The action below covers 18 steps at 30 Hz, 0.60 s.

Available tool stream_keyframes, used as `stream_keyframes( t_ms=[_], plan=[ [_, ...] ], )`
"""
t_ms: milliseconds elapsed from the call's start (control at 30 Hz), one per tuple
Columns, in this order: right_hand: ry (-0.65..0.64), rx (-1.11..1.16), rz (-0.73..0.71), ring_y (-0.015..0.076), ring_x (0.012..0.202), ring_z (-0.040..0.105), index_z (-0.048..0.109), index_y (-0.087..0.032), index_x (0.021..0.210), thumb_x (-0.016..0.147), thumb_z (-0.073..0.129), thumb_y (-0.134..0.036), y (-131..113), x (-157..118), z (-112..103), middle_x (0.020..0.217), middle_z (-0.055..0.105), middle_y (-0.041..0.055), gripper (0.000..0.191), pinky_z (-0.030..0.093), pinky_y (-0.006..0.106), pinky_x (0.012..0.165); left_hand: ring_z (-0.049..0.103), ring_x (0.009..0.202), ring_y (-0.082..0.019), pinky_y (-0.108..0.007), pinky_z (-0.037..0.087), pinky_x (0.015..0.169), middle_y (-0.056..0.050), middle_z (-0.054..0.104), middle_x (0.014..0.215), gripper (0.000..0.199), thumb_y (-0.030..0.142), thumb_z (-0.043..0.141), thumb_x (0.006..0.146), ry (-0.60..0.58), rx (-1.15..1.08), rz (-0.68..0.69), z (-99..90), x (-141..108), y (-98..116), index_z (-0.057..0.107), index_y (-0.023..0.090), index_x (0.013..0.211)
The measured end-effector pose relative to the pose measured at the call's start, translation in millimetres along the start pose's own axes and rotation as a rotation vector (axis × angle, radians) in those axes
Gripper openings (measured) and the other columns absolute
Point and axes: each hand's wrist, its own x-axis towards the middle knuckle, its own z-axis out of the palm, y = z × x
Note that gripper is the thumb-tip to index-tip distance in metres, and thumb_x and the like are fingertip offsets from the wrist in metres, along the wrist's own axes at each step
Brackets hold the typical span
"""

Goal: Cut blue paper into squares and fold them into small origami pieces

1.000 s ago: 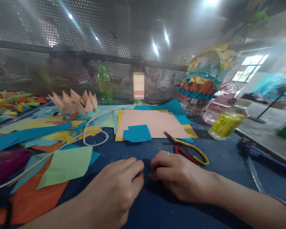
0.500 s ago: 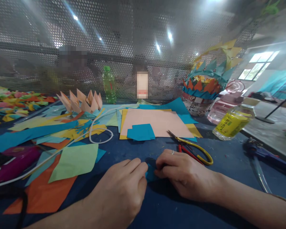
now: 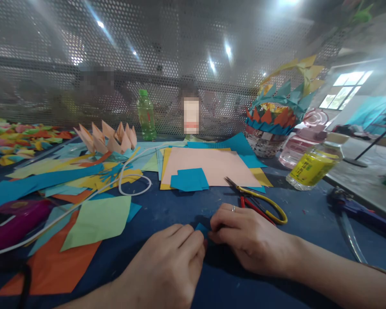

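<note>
A small piece of blue paper (image 3: 202, 229) lies at the front middle of the table, mostly covered by my fingers. My left hand (image 3: 176, 253) pinches it from the left, fingers curled. From the right, my right hand (image 3: 241, 236), with a ring on one finger, is closed on its other edge. Just beyond my right hand lies a pair of scissors (image 3: 257, 195) with yellow and red handles, its tips over the pink paper sheets (image 3: 209, 161). A short stack of blue paper pieces (image 3: 190, 179) rests on those sheets.
Left are a green sheet (image 3: 98, 221), orange paper (image 3: 56, 268), a purple tool (image 3: 22, 221) and a white cord (image 3: 93, 195). Behind stand a pink folded-paper ring (image 3: 109, 137) and green bottle (image 3: 146, 113). Right are a paper basket (image 3: 266, 133), yellow-labelled bottle (image 3: 315, 165) and glue gun (image 3: 357, 208).
My left hand has shifted slightly right and down, closer to my right hand. Less of the blue paper shows between them, and one corner now points up. My right hand has barely moved.
</note>
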Motion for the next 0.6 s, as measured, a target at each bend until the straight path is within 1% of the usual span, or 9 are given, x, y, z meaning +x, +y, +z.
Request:
stream_keyframes(
  t_ms=[200, 300, 367, 467, 600],
  plan=[
    [-0.038, -0.076, -0.027, 0.0157, 0.069, 0.049, 0.064, -0.012, 0.071, 0.087, 0.046, -0.003, -0.9, -0.2, -2.4, 0.078, 0.061, 0.0079, 0.026, 0.043, 0.028, 0.059, 0.053, 0.065, -0.019, -0.033, 0.045, 0.064, -0.005, 0.062, 0.070, 0.039, 0.001, 0.034, 0.089, 0.042, 0.121, -0.006, 1.1, 0.7, 3.1, 0.066, 0.017, 0.074],
    [-0.052, -0.096, -0.029, 0.0160, 0.069, 0.048, 0.064, -0.012, 0.070, 0.086, 0.046, -0.003, -0.5, -1.1, -2.9, 0.078, 0.061, 0.0079, 0.026, 0.042, 0.028, 0.059, 0.053, 0.063, -0.018, -0.033, 0.047, 0.068, -0.005, 0.063, 0.068, 0.041, 0.002, 0.033, 0.090, 0.056, 0.168, -0.007, 2.6, 0.9, 3.7, 0.068, 0.017, 0.075],
    [-0.060, -0.100, -0.030, 0.0161, 0.069, 0.047, 0.064, -0.012, 0.069, 0.085, 0.047, -0.003, -0.2, -1.8, -2.7, 0.078, 0.061, 0.0080, 0.025, 0.042, 0.028, 0.059, 0.053, 0.061, -0.018, -0.033, 0.047, 0.070, -0.004, 0.062, 0.066, 0.043, 0.002, 0.032, 0.090, 0.087, 0.195, -0.011, 3.4, 0.2, 4.8, 0.069, 0.017, 0.074],
    [-0.063, -0.102, -0.027, 0.0160, 0.069, 0.048, 0.064, -0.011, 0.069, 0.084, 0.047, -0.002, 0.0, -2.4, -1.9, 0.077, 0.060, 0.0079, 0.025, 0.043, 0.028, 0.059, 0.053, 0.060, -0.017, -0.033, 0.048, 0.074, -0.004, 0.062, 0.064, 0.043, 0.002, 0.033, 0.090, 0.126, 0.221, -0.026, 4.2, -2.2, 7.6, 0.069, 0.017, 0.071],
    [-0.041, -0.098, -0.036, 0.0156, 0.069, 0.049, 0.063, -0.011, 0.068, 0.083, 0.045, 0.000, 0.4, -2.2, -0.5, 0.076, 0.060, 0.0076, 0.026, 0.044, 0.027, 0.060, 0.054, 0.062, -0.016, -0.032, 0.047, 0.081, -0.003, 0.062, 0.065, 0.041, 0.003, 0.035, 0.091, 0.155, 0.214, -0.041, 5.4, -4.5, 10.9, 0.070, 0.015, 0.075]
  ],
)
